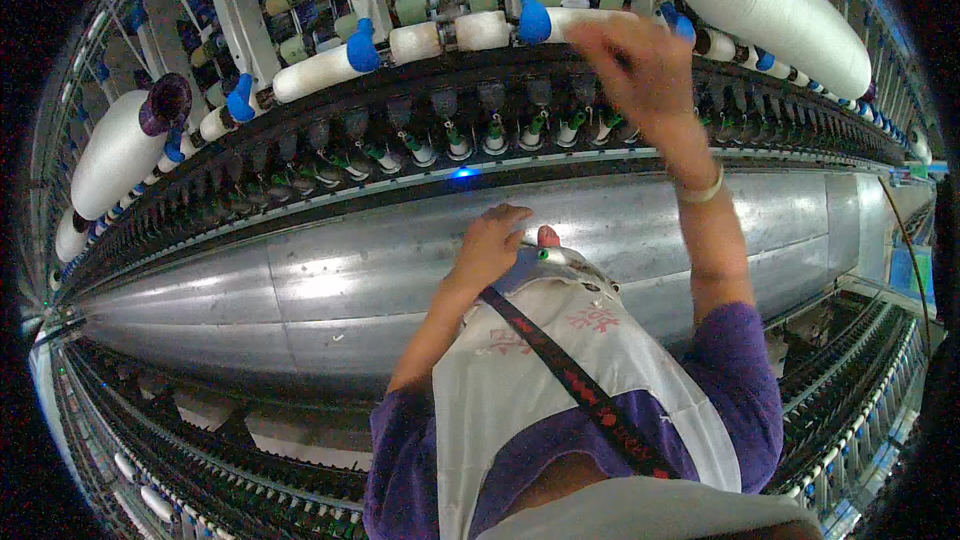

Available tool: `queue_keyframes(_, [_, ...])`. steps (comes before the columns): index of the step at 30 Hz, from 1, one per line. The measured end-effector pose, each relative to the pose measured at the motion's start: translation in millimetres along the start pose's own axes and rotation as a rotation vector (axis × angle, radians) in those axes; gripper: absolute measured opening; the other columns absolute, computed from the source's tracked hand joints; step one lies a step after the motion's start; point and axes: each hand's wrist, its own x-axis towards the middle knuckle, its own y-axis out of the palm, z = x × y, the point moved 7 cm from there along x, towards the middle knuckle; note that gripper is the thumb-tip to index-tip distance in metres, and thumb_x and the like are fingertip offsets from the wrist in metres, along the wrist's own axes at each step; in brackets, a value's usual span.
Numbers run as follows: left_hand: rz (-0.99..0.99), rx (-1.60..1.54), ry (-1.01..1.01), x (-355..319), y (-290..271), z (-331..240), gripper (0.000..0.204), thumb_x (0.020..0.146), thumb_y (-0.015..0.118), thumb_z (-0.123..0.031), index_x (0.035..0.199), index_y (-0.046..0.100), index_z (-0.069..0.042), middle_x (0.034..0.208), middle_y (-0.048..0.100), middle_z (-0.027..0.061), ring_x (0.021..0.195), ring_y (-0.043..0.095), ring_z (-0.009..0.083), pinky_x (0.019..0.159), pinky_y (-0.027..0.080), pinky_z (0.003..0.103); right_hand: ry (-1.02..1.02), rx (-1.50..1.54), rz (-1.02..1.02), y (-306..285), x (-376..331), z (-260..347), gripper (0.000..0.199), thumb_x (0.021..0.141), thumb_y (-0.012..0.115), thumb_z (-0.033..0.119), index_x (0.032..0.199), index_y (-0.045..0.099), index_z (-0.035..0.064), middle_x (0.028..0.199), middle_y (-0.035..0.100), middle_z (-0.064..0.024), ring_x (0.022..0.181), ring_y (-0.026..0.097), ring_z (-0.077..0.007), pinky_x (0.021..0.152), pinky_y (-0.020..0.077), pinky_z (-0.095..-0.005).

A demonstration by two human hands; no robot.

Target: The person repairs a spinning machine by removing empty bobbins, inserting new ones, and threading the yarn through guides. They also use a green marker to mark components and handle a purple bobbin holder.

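My right hand (640,70) is raised at the row of white fleecy rollers (480,32), with its fingers curled in and slightly blurred. Whatever its fingertips hold, if anything, is too small to make out. My left hand (490,245) hovers low in front of my body, its fingers loosely stretched and nothing visible in them. Close beside it, a tube with a green end (544,254) and a small reddish piece (548,236) show at the top of my white apron (520,335). Below the rollers stands a line of spindles with green and white bobbins (495,138).
A large white yarn cone (775,15) hangs at upper right, another yarn cone (120,160) at left. Blue-capped arms (535,20) press on the rollers. A blue light (462,173) glows on the rail. Metal floor plates (330,280) run between two machine rows.
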Motion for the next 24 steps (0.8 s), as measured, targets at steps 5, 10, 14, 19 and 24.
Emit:
queue_keyframes(5, [0.183,-0.026,-0.030,-30,15,19,0.030,0.083,0.059,-0.011,0.112,0.060,-0.007,0.097,0.064,0.0153,0.082,0.063,0.0320,0.070,0.050,0.040,-0.451,-0.499,0.378,56,128,43,0.015,0.081,0.061,0.019,0.072,0.064,0.0065,0.064,0.062,-0.0074,0.062,0.063,-0.0226,0.052,0.0463,-0.0358])
queue_keyframes(10, [0.340,-0.118,-0.265,-77,20,85,0.028,0.083,0.055,-0.013,0.109,0.062,-0.007,0.101,0.063,0.0195,0.091,0.060,0.0353,0.077,0.048,0.041,-0.629,-0.743,0.615,116,133,53,0.016,0.084,0.058,0.020,0.077,0.068,0.0088,0.073,0.065,-0.0061,0.073,0.064,-0.0225,0.060,0.0468,-0.0377])
queue_keyframes(14, [0.819,-0.139,-0.555,-128,50,137,0.030,0.080,0.051,-0.012,0.107,0.062,-0.006,0.104,0.063,0.0211,0.097,0.061,0.0342,0.079,0.047,0.042,-0.400,-0.757,0.881,129,127,38,0.018,0.082,0.058,0.022,0.079,0.072,0.0107,0.089,0.070,-0.0090,0.086,0.066,-0.0242,0.070,0.0485,-0.0405])
queue_keyframes(19, [0.635,0.046,-0.033,-75,31,132,0.033,0.079,0.053,-0.012,0.110,0.060,-0.004,0.093,0.065,0.0209,0.089,0.062,0.0366,0.079,0.049,0.040,-0.264,-0.759,0.909,121,128,39,0.023,0.079,0.060,0.025,0.081,0.070,0.0051,0.086,0.068,-0.0122,0.083,0.064,-0.0270,0.074,0.0468,-0.0435])
queue_keyframes(24, [-0.324,-0.012,-0.019,13,-23,113,0.044,0.086,0.055,-0.010,0.129,0.048,-0.002,0.101,0.062,0.0253,0.086,0.061,0.0393,0.082,0.047,0.044,-0.247,-0.735,0.829,122,127,43,0.023,0.079,0.060,0.025,0.084,0.070,0.0052,0.089,0.068,-0.0120,0.087,0.064,-0.0285,0.085,0.0425,-0.0457])
